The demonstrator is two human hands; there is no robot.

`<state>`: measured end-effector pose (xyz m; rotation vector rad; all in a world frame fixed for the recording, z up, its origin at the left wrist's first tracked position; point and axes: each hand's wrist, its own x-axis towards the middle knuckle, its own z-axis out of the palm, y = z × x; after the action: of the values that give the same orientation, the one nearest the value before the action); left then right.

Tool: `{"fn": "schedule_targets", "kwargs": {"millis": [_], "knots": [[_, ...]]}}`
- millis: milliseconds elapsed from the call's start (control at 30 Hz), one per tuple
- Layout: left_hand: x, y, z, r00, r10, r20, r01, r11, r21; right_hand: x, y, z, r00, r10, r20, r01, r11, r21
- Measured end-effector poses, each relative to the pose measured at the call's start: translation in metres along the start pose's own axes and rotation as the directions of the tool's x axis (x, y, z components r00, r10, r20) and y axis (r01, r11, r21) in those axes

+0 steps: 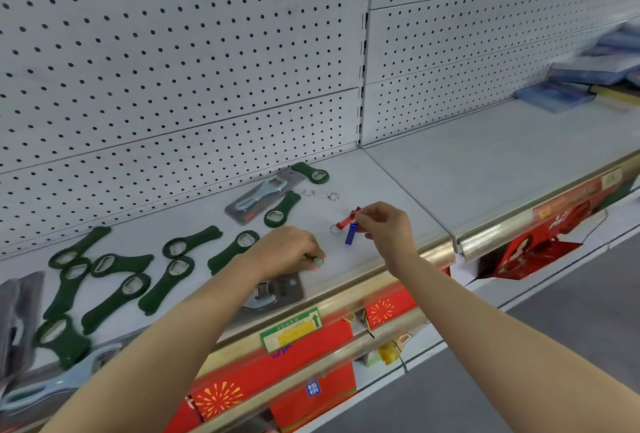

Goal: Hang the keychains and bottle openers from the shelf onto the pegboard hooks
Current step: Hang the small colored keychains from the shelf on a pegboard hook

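Note:
Several dark green bottle openers [114,297] lie scattered over the white shelf [391,183]. My right hand [384,224] pinches a blue keychain [350,233] and a red keychain [346,219] just above the shelf surface. My left hand [285,252] rests on the shelf with its fingertips closed on a small metal key ring [318,262]. Loose key rings [333,196] lie further back. The pegboard [173,51] behind the shelf shows no hooks in view.
Carded metal openers lie at the back [263,195], under my left wrist [277,290] and at the front left [52,387]. Red boxes [294,380] fill the lower shelf. Blue packages [571,89] are stacked at the far right.

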<state>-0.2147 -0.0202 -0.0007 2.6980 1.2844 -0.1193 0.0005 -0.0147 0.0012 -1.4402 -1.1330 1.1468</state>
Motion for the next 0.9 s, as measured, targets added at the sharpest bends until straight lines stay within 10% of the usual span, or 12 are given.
{"fn": "schedule_targets", "kwargs": {"millis": [300,433,567,900], "knots": [[-0.008,0.009,0.014,0.956,0.222,-0.191,-0.118,0.888,0.444,-0.001,-0.004,0.006,1.000,0.001,0.001,-0.001,1.000,-0.026],[-0.015,0.012,0.022,0.773,-0.201,-0.602,0.154,0.980,-0.130,-0.003,-0.011,0.011,0.999,-0.014,0.039,0.013,1.000,0.006],[-0.022,0.019,0.007,0.567,-0.642,-0.516,0.158,0.699,-0.697,-0.008,-0.020,0.017,0.998,-0.031,0.063,0.027,0.998,0.059],[-0.073,0.063,-0.049,0.275,-0.874,-0.401,-0.023,0.411,-0.911,-0.070,-0.067,0.034,0.967,-0.166,0.192,0.115,0.961,0.250]]}}
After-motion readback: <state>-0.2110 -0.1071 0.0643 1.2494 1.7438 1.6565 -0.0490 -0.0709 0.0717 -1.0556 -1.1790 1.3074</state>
